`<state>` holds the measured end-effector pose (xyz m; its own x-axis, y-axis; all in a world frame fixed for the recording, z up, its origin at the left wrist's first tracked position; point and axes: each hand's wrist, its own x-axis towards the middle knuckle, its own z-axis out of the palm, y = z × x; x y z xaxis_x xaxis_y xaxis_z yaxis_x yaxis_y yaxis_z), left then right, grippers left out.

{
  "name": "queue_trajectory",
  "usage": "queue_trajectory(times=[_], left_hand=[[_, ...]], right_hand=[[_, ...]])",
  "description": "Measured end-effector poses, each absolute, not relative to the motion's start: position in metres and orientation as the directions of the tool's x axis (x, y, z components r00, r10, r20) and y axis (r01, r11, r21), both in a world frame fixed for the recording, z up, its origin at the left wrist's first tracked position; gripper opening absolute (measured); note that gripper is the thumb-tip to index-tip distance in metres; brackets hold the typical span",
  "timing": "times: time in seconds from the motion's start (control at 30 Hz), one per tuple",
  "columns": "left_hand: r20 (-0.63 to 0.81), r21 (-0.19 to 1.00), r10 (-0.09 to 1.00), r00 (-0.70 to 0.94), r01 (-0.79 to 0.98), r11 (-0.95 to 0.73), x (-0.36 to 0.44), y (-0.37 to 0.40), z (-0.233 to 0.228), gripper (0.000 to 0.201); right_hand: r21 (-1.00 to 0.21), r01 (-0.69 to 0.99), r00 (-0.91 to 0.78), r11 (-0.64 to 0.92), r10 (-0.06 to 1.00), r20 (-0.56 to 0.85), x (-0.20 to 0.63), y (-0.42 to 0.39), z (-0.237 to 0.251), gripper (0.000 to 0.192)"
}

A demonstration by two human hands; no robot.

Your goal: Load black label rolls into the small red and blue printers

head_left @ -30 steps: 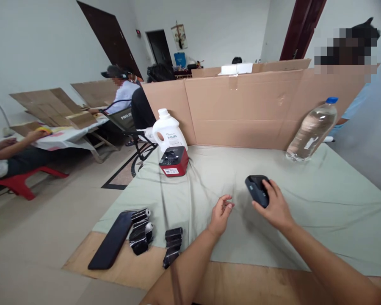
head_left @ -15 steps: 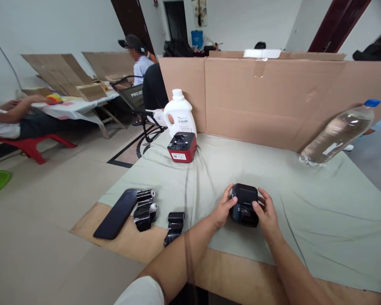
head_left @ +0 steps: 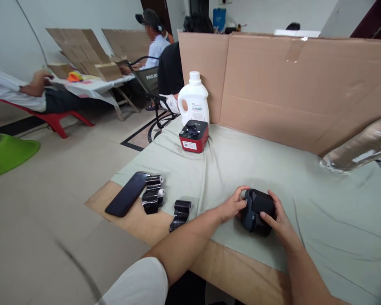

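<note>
Left hand [head_left: 233, 206] has joined right hand [head_left: 279, 222] gripping black device [head_left: 257, 210]

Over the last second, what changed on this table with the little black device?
The right hand drew the black device nearer the table's front edge, and the left hand joined it; both hands now grip it from either side. The red printer, white jug, phone and black rolls lie where they were.
</note>
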<state>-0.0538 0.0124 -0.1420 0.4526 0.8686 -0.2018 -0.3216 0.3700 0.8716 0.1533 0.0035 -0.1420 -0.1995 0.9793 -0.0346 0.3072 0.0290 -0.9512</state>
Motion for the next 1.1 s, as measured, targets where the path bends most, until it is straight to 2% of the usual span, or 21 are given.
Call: queue_trajectory(times=[0.17,0.33,0.43,0.5,0.6,0.67,0.7,0.77,0.9,1.1], left_hand=[[-0.214,0.872,0.864,0.455,-0.309,0.379,-0.055,0.014,-0.139,0.067],[-0.238,0.87,0.859,0.453,-0.294,0.396,-0.055,0.015,-0.136,0.069],[-0.243,0.873,0.856,0.456,-0.282,0.398,-0.056,0.015,-0.136,0.069],[-0.246,0.87,0.852,0.462,-0.283,0.404,-0.057,0.016,-0.136,0.068],[-0.246,0.865,0.842,0.479,-0.284,0.414,-0.058,0.016,-0.138,0.068],[-0.248,0.865,0.837,0.487,-0.277,0.418,-0.058,0.016,-0.139,0.067],[-0.251,0.866,0.836,0.488,-0.273,0.42,-0.058,0.016,-0.139,0.067],[-0.257,0.862,0.835,0.487,-0.274,0.425,-0.058,0.016,-0.139,0.066],[-0.262,0.856,0.835,0.484,-0.283,0.433,-0.059,0.016,-0.137,0.065],[-0.284,0.859,0.822,0.494,-0.249,0.446,-0.059,0.016,-0.137,0.067]], right_hand=[[-0.886,0.449,-0.232,0.117,0.973,0.011,0.159,0.003,-0.137,0.078],[-0.698,0.611,-0.296,0.373,0.926,0.236,0.163,0.001,-0.124,0.067],[-0.619,0.64,-0.32,0.456,0.89,0.325,0.162,-0.001,-0.121,0.061],[-0.615,0.64,-0.217,0.46,0.876,0.43,0.16,-0.001,-0.123,0.055],[-0.688,0.64,0.134,0.343,0.831,0.54,0.157,-0.002,-0.127,0.041],[-0.75,0.615,0.297,0.243,0.81,0.506,0.155,-0.003,-0.13,0.034],[-0.769,0.602,0.311,0.215,0.823,0.475,0.154,-0.004,-0.132,0.033],[-0.784,0.579,0.247,0.225,0.868,0.431,0.153,-0.004,-0.135,0.033],[-0.781,0.512,0.109,0.357,0.875,0.471,0.148,-0.001,-0.139,0.036],[-0.847,0.455,0.12,0.277,0.923,0.366,0.144,0.005,-0.147,0.048]])
